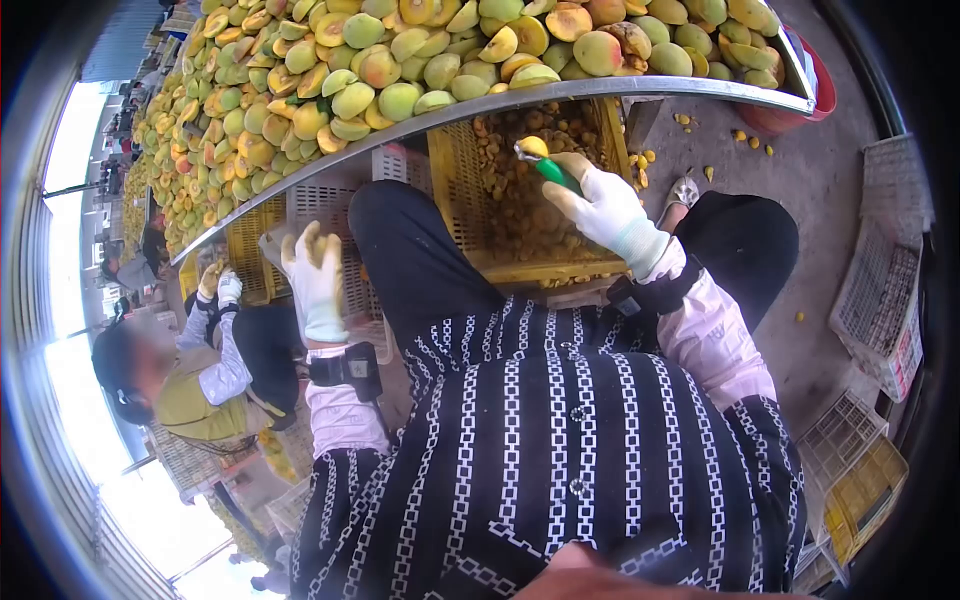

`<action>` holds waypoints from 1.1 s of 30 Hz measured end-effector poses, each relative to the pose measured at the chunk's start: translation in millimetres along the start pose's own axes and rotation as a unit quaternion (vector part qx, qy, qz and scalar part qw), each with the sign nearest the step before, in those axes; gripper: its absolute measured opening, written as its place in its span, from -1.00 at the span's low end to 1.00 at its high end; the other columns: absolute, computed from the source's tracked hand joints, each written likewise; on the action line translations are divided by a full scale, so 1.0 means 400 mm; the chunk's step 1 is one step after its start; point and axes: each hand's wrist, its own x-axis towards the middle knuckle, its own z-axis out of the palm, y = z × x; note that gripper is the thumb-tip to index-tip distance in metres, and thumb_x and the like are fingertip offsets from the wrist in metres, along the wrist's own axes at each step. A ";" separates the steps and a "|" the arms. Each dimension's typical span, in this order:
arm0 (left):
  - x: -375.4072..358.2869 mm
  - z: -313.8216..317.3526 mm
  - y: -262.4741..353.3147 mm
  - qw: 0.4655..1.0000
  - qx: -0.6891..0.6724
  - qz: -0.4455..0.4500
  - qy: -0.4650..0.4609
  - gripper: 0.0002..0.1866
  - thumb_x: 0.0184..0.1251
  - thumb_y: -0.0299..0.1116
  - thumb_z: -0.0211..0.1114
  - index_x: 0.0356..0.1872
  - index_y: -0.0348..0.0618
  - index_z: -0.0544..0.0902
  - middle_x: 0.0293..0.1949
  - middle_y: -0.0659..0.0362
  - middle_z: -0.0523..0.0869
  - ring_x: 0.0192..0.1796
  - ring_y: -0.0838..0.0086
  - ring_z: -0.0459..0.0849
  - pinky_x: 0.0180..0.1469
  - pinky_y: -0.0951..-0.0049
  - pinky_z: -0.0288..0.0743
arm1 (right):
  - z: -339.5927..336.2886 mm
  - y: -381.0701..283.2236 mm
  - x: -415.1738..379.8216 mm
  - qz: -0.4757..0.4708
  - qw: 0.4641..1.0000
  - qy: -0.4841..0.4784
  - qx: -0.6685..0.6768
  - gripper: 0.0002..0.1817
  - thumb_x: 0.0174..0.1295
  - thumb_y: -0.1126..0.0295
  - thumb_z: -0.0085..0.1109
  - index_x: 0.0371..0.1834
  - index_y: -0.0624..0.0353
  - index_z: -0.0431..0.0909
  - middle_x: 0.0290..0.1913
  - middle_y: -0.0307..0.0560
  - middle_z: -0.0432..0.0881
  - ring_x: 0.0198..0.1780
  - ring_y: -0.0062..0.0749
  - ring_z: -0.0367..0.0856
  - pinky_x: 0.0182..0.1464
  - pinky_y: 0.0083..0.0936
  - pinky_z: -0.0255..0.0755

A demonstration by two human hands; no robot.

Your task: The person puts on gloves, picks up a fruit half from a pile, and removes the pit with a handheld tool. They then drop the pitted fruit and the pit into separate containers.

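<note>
My right hand (pixel 610 210), in a white glove with yellowed fingertips, is closed around the green handle of a pitting tool (pixel 558 174). An orange-yellow piece of fruit (pixel 532 146) sits at the tool's metal end. Below it is a yellow crate (pixel 455 180) with many brown-orange pits and scraps inside. My left hand (pixel 318 275), gloved too, hangs over the crates left of my knee, fingers apart and nothing visible in them. Beyond both hands, green and yellow peaches (pixel 400 100), many cut in half, are heaped on a metal-rimmed table (pixel 440 122).
A co-worker (pixel 190 375) in gloves sits at the left along the same table. A red tub (pixel 815 95) stands under its right end. White crates (pixel 880 290) and a yellow crate (pixel 865 495) are stacked at right. Fruit bits (pixel 755 142) lie on the floor.
</note>
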 end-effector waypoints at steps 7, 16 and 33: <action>-0.049 0.147 0.362 0.926 -0.051 0.351 -0.128 -0.34 0.03 -0.14 0.50 0.18 -0.14 0.50 0.17 0.00 0.50 0.22 0.19 0.46 0.25 0.25 0.34 | 0.029 -0.030 -0.018 -0.159 0.975 0.071 -0.141 -0.67 0.11 0.26 0.23 -0.06 0.04 0.51 -0.42 -0.01 0.65 -0.41 -0.07 0.66 -0.37 -0.23 0.51; -0.027 0.347 0.275 0.952 -0.158 0.089 -0.247 -0.53 0.27 -0.30 0.28 0.18 -0.24 0.49 0.19 -0.02 0.50 0.25 0.27 0.47 0.26 0.43 0.36 | 0.003 0.044 -0.040 -0.110 0.963 0.099 -0.227 -0.77 0.10 0.28 0.23 -0.23 0.10 0.47 -0.52 -0.02 0.61 -0.47 -0.08 0.64 -0.44 -0.19 0.48; 0.572 0.288 0.365 0.945 0.298 0.123 -0.053 -0.28 0.03 -0.03 0.42 0.24 -0.05 0.42 0.23 0.05 0.45 0.18 0.18 0.48 0.20 0.23 0.42 | 0.001 0.019 0.007 -0.046 0.991 0.024 -0.127 -0.57 0.21 0.26 0.20 0.12 0.09 0.40 -0.34 0.08 0.67 -0.31 0.00 0.66 -0.28 -0.22 0.52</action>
